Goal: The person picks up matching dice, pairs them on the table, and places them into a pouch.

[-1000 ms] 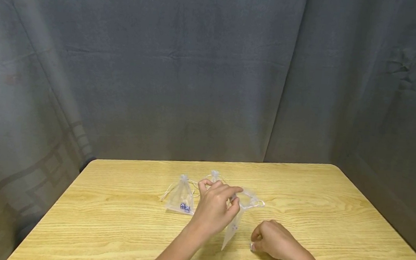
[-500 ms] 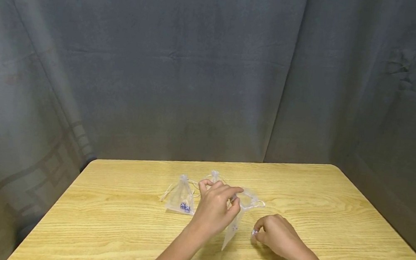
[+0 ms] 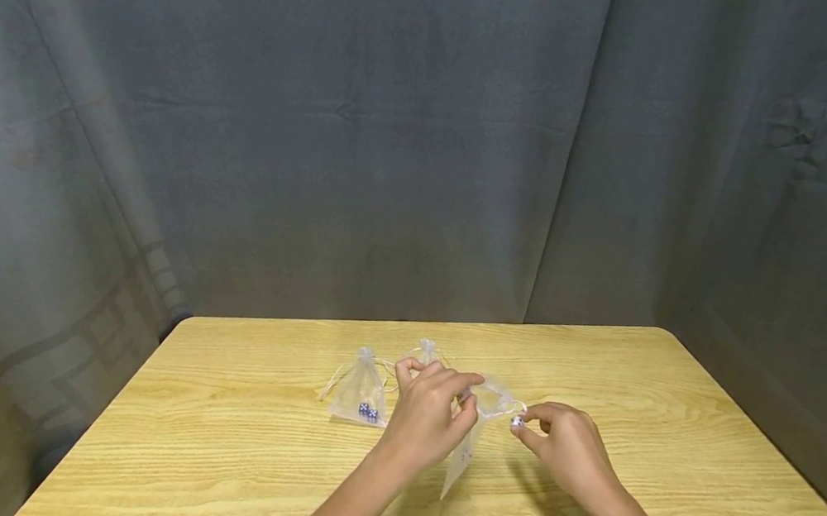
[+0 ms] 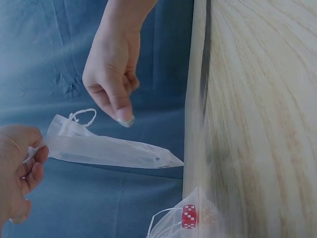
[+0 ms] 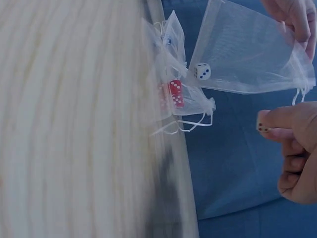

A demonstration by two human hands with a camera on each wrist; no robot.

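My left hand (image 3: 424, 413) pinches the rim of a sheer white drawstring bag (image 3: 465, 454), whose mouth gapes to the right above the table. A white die with blue dots (image 5: 202, 71) lies in the bottom corner of that bag, as the right wrist view shows. Between thumb and forefinger, my right hand (image 3: 565, 451) holds another white die (image 3: 516, 422) close to the bag's mouth, right by the white cord loop. In the left wrist view this die (image 4: 127, 121) shows only partly past the fingertips.
On the table (image 3: 217, 438), a tied sheer bag (image 3: 359, 381) with blue dice (image 3: 368, 411) stands left of my left hand. Another tied bag (image 3: 427, 347) is mostly hidden behind that hand; red dice (image 5: 176, 93) show through a bag in the right wrist view. Grey curtains (image 3: 355, 161) surround the table.
My right hand has lifted the white die off the table and carried it up and away from me to the bag's mouth. The left hand and its bag stay nearly still.
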